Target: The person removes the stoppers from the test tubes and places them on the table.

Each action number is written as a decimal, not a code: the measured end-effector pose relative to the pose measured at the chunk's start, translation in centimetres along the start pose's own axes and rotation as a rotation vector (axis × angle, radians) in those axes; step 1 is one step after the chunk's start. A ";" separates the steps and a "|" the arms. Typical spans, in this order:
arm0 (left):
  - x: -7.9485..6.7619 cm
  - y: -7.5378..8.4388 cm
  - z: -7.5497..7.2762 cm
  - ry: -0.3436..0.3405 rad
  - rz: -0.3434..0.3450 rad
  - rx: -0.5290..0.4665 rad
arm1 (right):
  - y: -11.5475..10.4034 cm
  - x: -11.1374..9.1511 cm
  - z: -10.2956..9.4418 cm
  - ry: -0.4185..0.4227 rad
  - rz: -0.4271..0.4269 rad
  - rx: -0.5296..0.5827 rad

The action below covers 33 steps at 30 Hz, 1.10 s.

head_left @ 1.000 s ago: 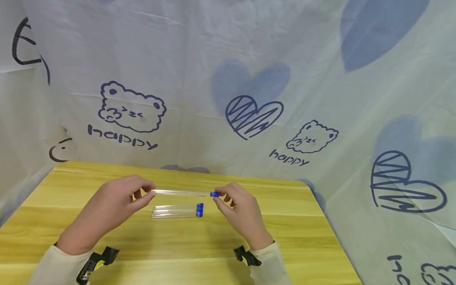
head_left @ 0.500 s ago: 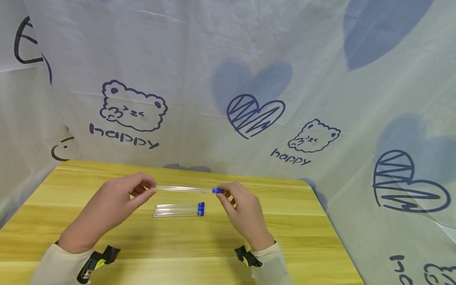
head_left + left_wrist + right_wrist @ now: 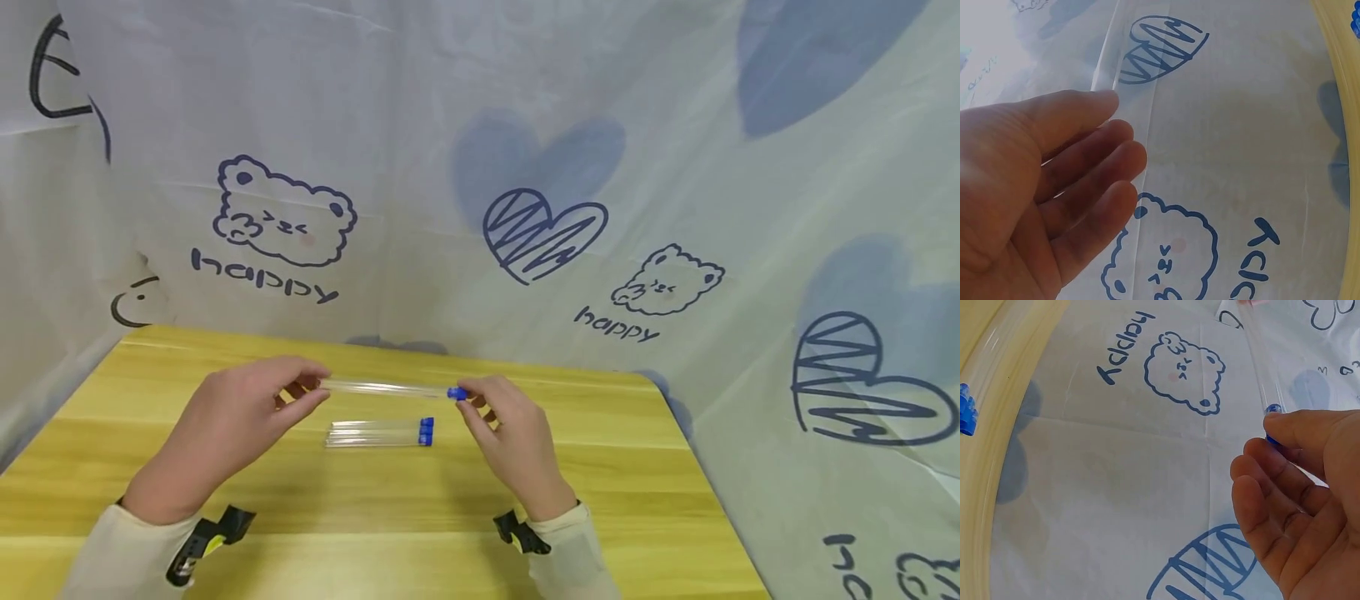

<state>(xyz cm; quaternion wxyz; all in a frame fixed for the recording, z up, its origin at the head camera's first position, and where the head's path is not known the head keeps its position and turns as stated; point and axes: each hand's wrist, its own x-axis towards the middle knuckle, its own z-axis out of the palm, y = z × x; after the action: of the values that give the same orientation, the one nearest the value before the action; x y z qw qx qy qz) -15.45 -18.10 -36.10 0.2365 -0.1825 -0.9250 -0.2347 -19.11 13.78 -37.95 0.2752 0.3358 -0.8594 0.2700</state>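
Blue cap (image 3: 456,393) pinched by right hand (image 3: 519,437) — left hand (image 3: 243,417) pinches clear tube (image 3: 388,388), opposite end — both grips narrow.

Tubes (image 3: 375,434) are lying side by side on the table (image 3: 390,525). Another tube (image 3: 390,388) is stretching between the left hand (image 3: 240,417) and right hand (image 3: 513,433). Cloth (image 3: 420,292) is hanging behind.

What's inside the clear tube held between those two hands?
No contents show through the clear tube. The left hand covers one end; the blue cap, pinched by the right hand, hides the other.
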 end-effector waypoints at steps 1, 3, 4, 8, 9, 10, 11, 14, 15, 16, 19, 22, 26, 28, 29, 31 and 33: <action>0.1 0.0 -0.1 -0.001 -0.001 0.002 | 0.0 0.0 -0.1 0.002 -0.002 -0.003; 0.2 0.1 -0.2 -0.002 -0.003 0.006 | 0.1 0.1 -0.2 0.003 -0.001 0.002; 0.3 0.1 -0.2 -0.003 -0.004 0.006 | 0.1 0.1 -0.2 0.005 -0.001 0.007; 0.5 0.2 -0.4 -0.020 -0.020 -0.008 | 0.0 0.2 -0.3 0.005 0.002 0.017; 0.6 0.2 -0.4 -0.022 -0.024 -0.012 | -0.1 0.2 -0.2 0.006 -0.001 0.016; 0.6 0.2 -0.5 -0.026 -0.028 -0.014 | -0.1 0.2 -0.2 0.005 -0.005 0.014; 0.6 0.2 -0.5 -0.026 -0.029 -0.015 | -0.1 0.2 -0.2 0.005 -0.009 0.014; 0.5 0.3 -0.5 -0.016 -0.016 -0.005 | -0.2 0.2 -0.1 0.009 -0.019 0.017; 0.4 0.3 -0.5 -0.013 -0.009 -0.001 | -0.2 0.2 -0.1 0.011 -0.021 0.020; 0.4 0.3 -0.4 -0.008 -0.003 0.003 | -0.2 0.1 -0.1 0.014 -0.022 0.023; 0.2 0.3 -0.4 0.016 0.019 0.015 | -0.1 0.1 0.0 0.021 -0.021 0.032; 0.0 0.3 -0.2 0.051 0.046 0.020 | -0.1 0.0 0.1 0.026 -0.019 0.035; -0.1 0.3 0.1 0.104 0.093 0.017 | -0.3 0.1 0.0 0.042 -0.019 0.033; -0.1 0.2 0.2 0.118 0.106 0.014 | -0.3 0.1 0.0 0.053 -0.019 0.032; -0.2 0.3 0.2 0.121 0.108 0.014 | -0.3 0.0 0.0 0.058 -0.020 0.030; -0.2 0.3 0.3 0.126 0.108 0.016 | -0.3 0.0 0.0 0.069 -0.022 0.024; -0.3 0.3 0.3 0.129 0.106 0.020 | -0.2 0.0 0.0 0.081 -0.027 0.022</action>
<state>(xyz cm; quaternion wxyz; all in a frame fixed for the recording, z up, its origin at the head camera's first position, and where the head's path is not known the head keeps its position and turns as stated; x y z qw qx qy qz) -15.22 -17.75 -36.37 0.3093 -0.2133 -0.8993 -0.2241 -18.92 13.63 -37.94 0.3096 0.3390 -0.8400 0.2892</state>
